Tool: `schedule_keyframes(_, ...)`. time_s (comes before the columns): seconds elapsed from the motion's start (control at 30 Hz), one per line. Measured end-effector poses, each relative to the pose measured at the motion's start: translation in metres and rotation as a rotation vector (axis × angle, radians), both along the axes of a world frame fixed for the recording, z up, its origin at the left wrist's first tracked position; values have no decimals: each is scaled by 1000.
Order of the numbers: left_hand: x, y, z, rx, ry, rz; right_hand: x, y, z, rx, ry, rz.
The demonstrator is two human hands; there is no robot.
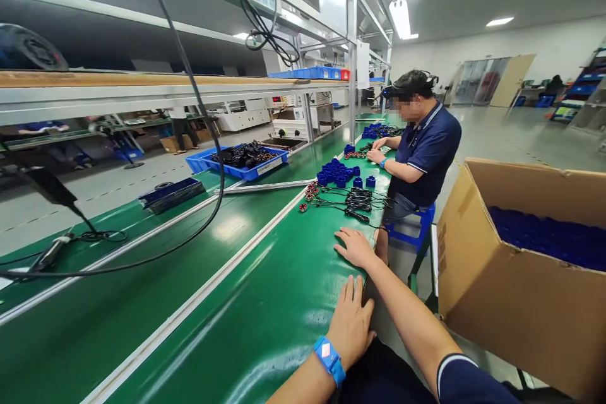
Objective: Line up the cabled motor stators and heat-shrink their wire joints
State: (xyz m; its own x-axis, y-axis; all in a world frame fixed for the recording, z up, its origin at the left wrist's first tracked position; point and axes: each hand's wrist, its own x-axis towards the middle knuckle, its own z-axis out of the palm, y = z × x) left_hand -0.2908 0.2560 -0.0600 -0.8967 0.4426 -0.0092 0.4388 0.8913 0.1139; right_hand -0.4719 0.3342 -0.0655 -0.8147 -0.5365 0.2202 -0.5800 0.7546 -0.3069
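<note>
My left hand, with a blue band round its wrist, lies on the green table mat by the near edge, fingers stretched out and nothing in it. Farther along the same edge my right hand rests palm down, fingers spread and holding nothing. Just beyond it lie bundled black cables, the nearest things to that hand. Small round red-and-copper coloured parts sit at the cables' left ends. Behind them is a heap of small blue plastic parts.
A co-worker sits at the table beyond, hands on small parts. To my right stands an open cardboard box with blue contents. A blue tray holds black cables. A black cable hangs across the left side, under a shelf.
</note>
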Motion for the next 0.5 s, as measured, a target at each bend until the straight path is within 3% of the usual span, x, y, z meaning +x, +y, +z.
schedule_keyframes(0.23, 11, 23, -19, -93, -114, -461, 1, 0, -1, -30, 6, -12)
schedule_keyframes(0.37, 17, 25, -25, -144, -148, -464, 1, 0, 0, -32, 4, -14)
schedule_keyframes(0.5, 14, 24, -21, -133, -158, -454, 2, 1, 1, -27, -4, -14)
